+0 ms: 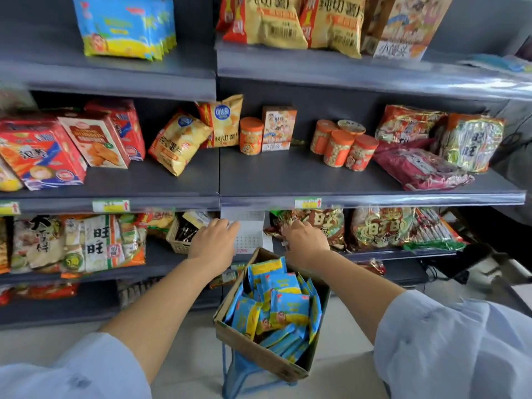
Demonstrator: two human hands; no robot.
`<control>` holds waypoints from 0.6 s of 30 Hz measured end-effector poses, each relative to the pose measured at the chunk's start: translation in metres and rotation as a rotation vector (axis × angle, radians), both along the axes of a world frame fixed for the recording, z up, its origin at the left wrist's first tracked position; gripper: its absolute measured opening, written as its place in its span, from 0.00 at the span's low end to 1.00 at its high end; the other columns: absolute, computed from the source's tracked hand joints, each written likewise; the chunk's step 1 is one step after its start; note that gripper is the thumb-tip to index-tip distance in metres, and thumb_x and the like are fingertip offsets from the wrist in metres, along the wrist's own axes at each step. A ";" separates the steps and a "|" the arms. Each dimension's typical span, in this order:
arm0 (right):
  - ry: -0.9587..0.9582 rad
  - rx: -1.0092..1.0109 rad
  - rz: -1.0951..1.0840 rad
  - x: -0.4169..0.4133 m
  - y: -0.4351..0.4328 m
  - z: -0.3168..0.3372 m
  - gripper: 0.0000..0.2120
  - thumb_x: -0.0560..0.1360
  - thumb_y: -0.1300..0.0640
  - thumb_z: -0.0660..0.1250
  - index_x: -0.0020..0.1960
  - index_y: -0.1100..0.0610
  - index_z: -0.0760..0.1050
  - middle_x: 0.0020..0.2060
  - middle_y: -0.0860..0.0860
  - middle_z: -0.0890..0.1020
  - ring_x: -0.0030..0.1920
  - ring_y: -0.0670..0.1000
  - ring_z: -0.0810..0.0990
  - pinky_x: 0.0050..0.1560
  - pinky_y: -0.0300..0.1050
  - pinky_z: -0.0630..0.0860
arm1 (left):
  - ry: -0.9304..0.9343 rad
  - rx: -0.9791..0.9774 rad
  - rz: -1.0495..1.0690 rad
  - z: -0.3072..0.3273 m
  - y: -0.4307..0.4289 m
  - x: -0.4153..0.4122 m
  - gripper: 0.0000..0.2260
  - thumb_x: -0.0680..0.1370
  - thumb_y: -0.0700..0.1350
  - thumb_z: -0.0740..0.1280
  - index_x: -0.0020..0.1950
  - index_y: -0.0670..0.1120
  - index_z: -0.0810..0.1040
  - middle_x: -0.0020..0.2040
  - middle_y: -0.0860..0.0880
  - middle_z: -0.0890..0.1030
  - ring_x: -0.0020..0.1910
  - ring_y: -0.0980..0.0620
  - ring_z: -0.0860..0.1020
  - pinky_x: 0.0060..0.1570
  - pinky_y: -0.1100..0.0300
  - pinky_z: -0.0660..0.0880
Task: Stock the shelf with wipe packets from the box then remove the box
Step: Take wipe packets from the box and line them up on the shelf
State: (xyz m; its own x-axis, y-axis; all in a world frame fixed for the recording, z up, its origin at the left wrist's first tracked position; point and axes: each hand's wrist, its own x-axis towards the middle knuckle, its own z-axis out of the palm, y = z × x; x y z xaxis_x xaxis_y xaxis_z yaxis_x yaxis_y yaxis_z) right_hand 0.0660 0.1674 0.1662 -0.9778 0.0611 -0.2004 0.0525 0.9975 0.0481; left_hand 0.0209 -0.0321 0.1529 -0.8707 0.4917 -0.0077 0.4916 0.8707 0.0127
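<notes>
Our left hand (214, 240) rests straight-fingered on a white card (249, 226), mid-frame. Our right hand (306, 240): grip we cannot tell.

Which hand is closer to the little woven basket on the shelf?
Left. The left hand sits just right of the basket; the right hand is farther right, beyond the white card.

We note bare deck along the middle shelf (273, 177) front; below, wicker basket (179, 241) and snack bags (326, 224) flank a gap holding a white card (251, 230).
</notes>
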 end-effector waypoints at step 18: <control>-0.329 -0.033 -0.059 0.023 0.061 -0.195 0.19 0.77 0.50 0.64 0.66 0.54 0.70 0.64 0.55 0.72 0.64 0.57 0.69 0.60 0.50 0.69 | -0.302 -0.224 -0.130 -0.206 0.059 0.012 0.16 0.78 0.44 0.64 0.66 0.49 0.71 0.63 0.51 0.74 0.66 0.49 0.68 0.62 0.52 0.66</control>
State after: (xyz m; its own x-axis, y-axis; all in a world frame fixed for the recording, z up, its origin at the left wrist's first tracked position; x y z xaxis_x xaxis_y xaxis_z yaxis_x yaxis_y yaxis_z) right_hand 0.0889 0.2288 -0.0283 -0.8555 0.1035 -0.5073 0.0970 0.9945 0.0393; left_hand 0.0332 0.0265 -0.0530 -0.7437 0.5547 -0.3732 0.6010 0.7992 -0.0097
